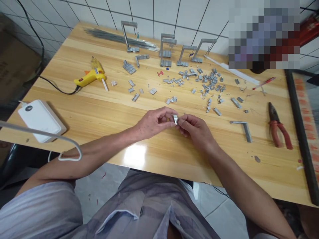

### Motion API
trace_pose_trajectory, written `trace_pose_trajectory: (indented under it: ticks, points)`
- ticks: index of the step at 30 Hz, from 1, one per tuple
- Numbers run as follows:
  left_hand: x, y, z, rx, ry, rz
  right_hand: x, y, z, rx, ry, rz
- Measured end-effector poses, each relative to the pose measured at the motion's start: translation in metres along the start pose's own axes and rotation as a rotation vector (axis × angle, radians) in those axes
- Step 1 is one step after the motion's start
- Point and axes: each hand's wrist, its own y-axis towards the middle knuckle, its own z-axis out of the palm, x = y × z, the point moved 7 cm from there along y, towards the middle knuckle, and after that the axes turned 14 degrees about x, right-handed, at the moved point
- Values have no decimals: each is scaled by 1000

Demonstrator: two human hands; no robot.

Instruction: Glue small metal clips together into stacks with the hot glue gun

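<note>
Between my two hands, above the near middle of the wooden table [104,113], is a small shiny metal piece [175,119]. My left hand [159,121] pinches it from the left with thumb and fingers. From the right, the thumb and bent fingers of my right hand [194,127] close on the same piece. Its exact shape is partly covered by fingertips. Just beyond the hands lie a few small metal pieces [171,99], and farther right is a heap of similar grey metal bits [211,79].
A yellow glue gun [91,77] and a white power bank [41,121] with a cable lie left. Several bent metal frames [165,49] stand at the back, near thin wires [112,36]. Red-handled pliers [276,127] and an L-shaped metal strip [245,129] lie right.
</note>
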Motion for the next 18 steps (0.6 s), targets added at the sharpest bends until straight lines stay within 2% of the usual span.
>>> trace_pose_trajectory:
  ticks: [7,11,14,18]
  points:
    - [-2,2,0,46,-59,-26,6,-4,-2,-49,-95,-170]
    - [-6,0,1,92,-10,-46,7,-6,-4,-121,-331,-213]
    - [-7,-2,-3,139,159,-94,8,-7,-5,-154,-549,-243]
    - [-11,-5,-13,199,519,-120,8,-7,2,-128,-782,-305]
